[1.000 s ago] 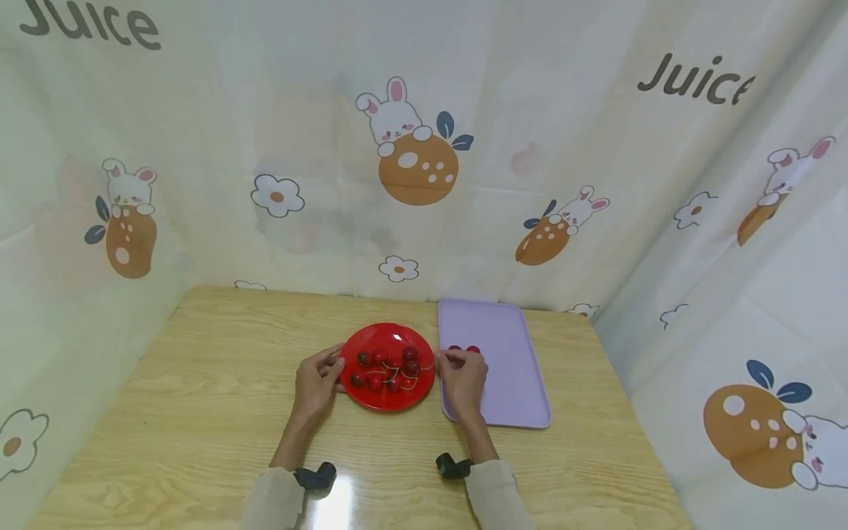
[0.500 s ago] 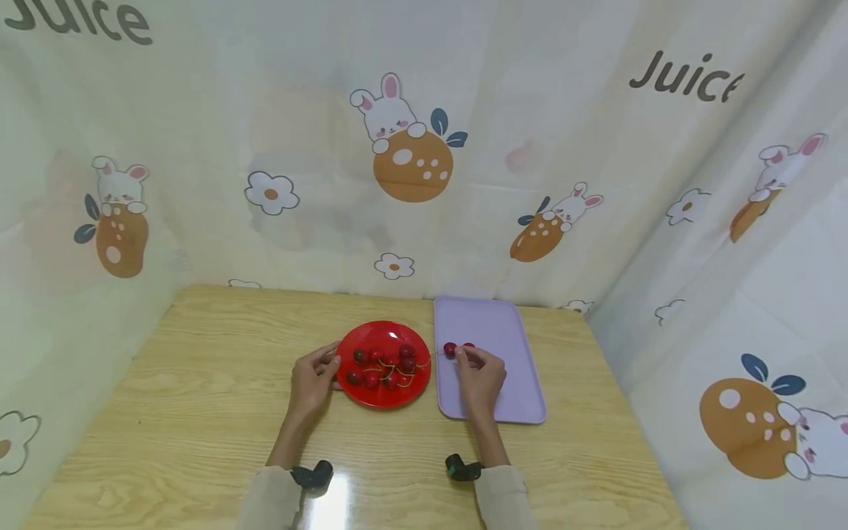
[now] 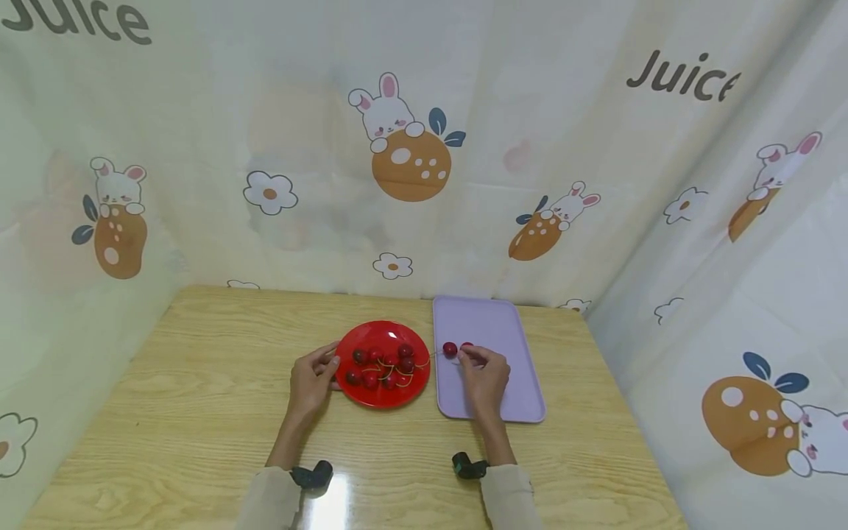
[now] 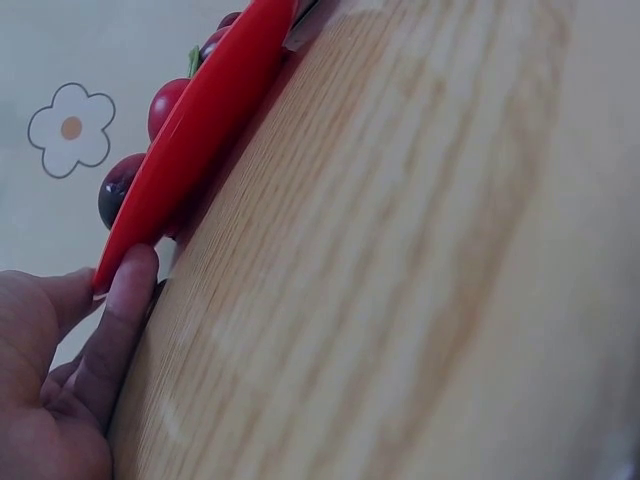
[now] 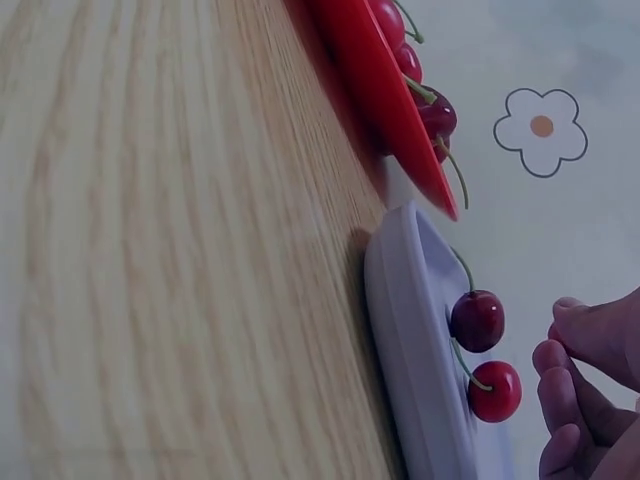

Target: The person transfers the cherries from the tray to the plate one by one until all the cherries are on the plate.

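Observation:
My left hand (image 3: 310,381) pinches the left rim of a red plate (image 3: 383,400), thumb on top and a finger underneath, as the left wrist view shows. Several red and dark cherries (image 3: 371,380) with thin stems lie on the plate. Over the lilac tray (image 3: 520,401) is my right hand (image 3: 486,379), fingers bent and thumb close to the forefinger. A small red patch shows between those tips in the right wrist view; whether it is a held thing is unclear. A dark cherry (image 5: 477,320) and a brighter red cherry (image 5: 494,390) lie in the tray beside the hand.
Plate and tray stand side by side on a wood-grain table (image 3: 218,412), a narrow gap between them. A patterned curtain (image 3: 318,147) hangs behind the table and along both sides. Each wrist wears a small black camera.
My right hand has moved right, from between plate and tray to over the tray, uncovering the dark cherry. My left hand keeps its hold on the plate. The head view has shifted slightly.

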The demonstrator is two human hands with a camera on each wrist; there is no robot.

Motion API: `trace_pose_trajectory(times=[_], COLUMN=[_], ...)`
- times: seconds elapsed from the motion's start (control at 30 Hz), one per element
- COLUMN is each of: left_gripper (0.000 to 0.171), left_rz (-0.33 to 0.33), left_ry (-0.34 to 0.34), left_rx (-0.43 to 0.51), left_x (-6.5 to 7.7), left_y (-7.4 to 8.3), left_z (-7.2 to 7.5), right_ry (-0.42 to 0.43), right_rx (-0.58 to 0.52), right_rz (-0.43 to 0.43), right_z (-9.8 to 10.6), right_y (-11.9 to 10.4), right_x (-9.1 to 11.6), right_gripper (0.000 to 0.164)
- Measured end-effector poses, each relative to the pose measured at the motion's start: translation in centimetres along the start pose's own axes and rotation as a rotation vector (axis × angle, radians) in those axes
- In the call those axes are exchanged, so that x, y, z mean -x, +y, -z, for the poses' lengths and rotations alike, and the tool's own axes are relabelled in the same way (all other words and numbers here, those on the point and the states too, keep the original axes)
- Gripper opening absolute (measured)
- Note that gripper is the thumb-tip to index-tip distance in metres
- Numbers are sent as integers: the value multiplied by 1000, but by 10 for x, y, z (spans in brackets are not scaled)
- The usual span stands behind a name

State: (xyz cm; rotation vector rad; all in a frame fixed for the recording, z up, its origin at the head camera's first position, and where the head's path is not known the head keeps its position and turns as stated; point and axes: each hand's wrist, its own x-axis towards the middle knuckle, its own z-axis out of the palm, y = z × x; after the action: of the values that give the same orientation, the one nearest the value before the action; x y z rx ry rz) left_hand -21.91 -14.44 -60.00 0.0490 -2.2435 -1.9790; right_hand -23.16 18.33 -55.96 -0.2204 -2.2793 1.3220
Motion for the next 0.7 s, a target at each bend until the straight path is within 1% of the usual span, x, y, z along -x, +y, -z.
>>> trace_pose_trajectory(times=[0.13,0.3,0.6,0.7], left_gripper=[39,39,39,38], left_rz=[-1,0,-11,-6], left_ry=[-1,-2,3,5], left_rx=[0,4,-2,-3], left_x=[1,1,0,2], left_y=[1,0,0,2], left_z=[1,1,1,1], right_ry=[-22,-22,37,45], right_rx=[35,46,113,136], right_rz=[17,2,-57,-72], right_z=[-1,-2,-2,-2], right_y=[-1,0,6,6], right_x=[1,3,8,10], right_gripper=[13,12,11,11])
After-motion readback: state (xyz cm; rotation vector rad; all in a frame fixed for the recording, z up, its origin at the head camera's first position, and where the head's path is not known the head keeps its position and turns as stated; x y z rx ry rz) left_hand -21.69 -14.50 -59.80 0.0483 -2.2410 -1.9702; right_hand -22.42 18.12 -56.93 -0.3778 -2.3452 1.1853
